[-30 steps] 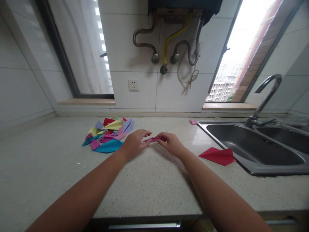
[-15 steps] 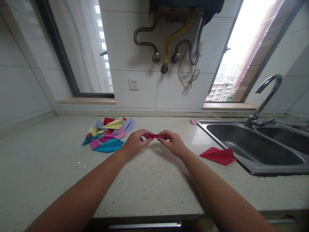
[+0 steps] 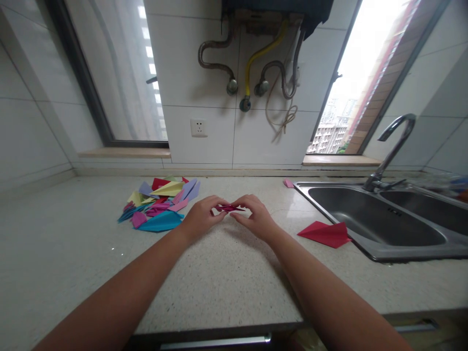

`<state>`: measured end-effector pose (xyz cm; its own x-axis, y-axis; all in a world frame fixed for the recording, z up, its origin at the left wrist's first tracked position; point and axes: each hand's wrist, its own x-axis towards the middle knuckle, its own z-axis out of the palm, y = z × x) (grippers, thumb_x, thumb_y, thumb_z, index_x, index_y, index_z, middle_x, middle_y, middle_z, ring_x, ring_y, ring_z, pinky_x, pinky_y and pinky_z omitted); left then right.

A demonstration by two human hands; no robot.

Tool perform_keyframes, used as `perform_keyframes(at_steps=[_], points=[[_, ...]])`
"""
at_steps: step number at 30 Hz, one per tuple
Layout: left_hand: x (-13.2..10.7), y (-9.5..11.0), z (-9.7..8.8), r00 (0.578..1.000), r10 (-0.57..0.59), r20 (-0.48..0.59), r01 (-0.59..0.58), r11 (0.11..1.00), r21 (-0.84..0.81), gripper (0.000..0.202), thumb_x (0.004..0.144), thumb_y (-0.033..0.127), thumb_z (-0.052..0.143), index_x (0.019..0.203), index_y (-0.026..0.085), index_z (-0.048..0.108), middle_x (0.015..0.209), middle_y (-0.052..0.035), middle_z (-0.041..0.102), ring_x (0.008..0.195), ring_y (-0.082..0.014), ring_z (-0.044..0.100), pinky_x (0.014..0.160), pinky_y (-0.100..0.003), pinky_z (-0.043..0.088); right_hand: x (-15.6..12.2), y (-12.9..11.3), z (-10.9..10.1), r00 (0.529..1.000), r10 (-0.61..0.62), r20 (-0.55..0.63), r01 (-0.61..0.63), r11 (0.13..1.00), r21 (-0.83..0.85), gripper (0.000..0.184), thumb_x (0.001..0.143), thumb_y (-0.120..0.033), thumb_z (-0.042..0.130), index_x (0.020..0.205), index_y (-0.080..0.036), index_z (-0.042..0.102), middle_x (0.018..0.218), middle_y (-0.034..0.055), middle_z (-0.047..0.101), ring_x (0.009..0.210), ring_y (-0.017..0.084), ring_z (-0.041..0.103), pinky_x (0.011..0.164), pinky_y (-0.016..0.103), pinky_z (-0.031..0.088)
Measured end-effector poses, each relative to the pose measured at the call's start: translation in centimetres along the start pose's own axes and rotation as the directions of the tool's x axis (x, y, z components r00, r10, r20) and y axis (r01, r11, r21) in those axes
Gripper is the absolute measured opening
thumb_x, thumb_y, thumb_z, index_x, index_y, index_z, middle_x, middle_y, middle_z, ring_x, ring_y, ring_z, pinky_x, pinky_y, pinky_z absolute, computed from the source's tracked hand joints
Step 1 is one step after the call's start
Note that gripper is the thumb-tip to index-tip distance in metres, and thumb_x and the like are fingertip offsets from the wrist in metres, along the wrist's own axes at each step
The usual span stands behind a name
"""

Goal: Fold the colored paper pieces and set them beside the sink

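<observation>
Both hands meet over the middle of the speckled countertop (image 3: 219, 287), just above its surface. Between them is one magenta folded paper (image 3: 227, 208), narrow and flattened, with its long axis running from 9 o'clock to 3 o'clock, that is, straight across from hand to hand. The left hand (image 3: 199, 220) pinches its 9 o'clock end with thumb and forefinger pressed together and the other fingers curled under. The right hand (image 3: 256, 218) pinches the 3 o'clock end in the same way, its fingers bunched over the top edge. Each hand is at its own end, so neither is nearer. The paper's middle is bare between the fingertips.

At about 10 o'clock from the hands, just beside the left hand, lies one pile of folded papers (image 3: 157, 207) in blue, yellow, lilac, pink and red. They overlap too much to count exactly, but there are roughly a dozen. At about 4 o'clock from the right hand, one red folded paper (image 3: 323, 233) lies flat, touching or nearly touching the rim of the sink (image 3: 369, 246). One pink scrap (image 3: 288, 183) sits at 1 o'clock, near the sink's far corner. The sink shows two basins and one faucet (image 3: 391, 148). One wall socket (image 3: 199, 127) is on the tiles at 12 o'clock.
</observation>
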<state>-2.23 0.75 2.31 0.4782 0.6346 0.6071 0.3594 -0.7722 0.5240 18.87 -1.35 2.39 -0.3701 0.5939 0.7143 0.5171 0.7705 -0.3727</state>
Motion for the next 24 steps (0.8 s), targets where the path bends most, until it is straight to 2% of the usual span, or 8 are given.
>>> perform_keyframes(at_steps=[9,18,21,24], points=[[0.1,0.0,0.3,0.998,-0.053,-0.02,0.052,0.998,-0.043,0.017,0.084,0.026,0.064,0.1,0.02,0.068,0.094,-0.0042,0.067,0.083,-0.0151,0.064,0.062,-0.023,0.048,-0.1,0.3,0.5,0.999,-0.015,-0.033,0.013,0.998,-0.062,0.004,0.086,-0.025,0.064,0.088,-0.022,0.066,0.08,0.0035,0.064,0.081,0.019,0.055,0.079,0.034,0.041],[0.2,-0.1,1.0,0.986,-0.145,-0.081,0.128,0.973,-0.19,0.022,0.08,0.026,0.068,0.102,0.02,0.067,0.099,-0.0056,0.069,0.09,-0.0175,0.066,0.069,-0.026,0.05,-0.2,0.1,0.7,0.998,0.053,-0.042,-0.056,0.995,-0.078,0.004,0.084,-0.025,0.065,0.084,-0.021,0.064,0.077,0.0019,0.064,0.076,0.017,0.053,0.073,0.031,0.041],[0.4,-0.4,1.4,0.974,-0.194,-0.116,0.149,0.937,-0.316,0.027,0.078,0.028,0.07,0.103,0.019,0.065,0.099,-0.0061,0.068,0.092,-0.0184,0.065,0.073,-0.028,0.053,-0.1,0.1,0.8,0.993,0.096,-0.063,-0.098,0.994,-0.042,0.004,0.085,-0.026,0.064,0.084,-0.022,0.065,0.077,0.0017,0.065,0.077,0.017,0.054,0.071,0.03,0.041],[0.5,-0.8,1.7,0.95,-0.271,-0.153,0.189,0.894,-0.406,0.026,0.077,0.033,0.072,0.096,0.017,0.064,0.093,-0.0062,0.068,0.087,-0.0184,0.065,0.072,-0.03,0.054,-0.1,0.2,0.9,0.972,0.212,-0.101,-0.206,0.976,0.068,0.009,0.085,-0.031,0.065,0.083,-0.022,0.066,0.076,0.0017,0.065,0.072,0.016,0.054,0.067,0.029,0.041]])
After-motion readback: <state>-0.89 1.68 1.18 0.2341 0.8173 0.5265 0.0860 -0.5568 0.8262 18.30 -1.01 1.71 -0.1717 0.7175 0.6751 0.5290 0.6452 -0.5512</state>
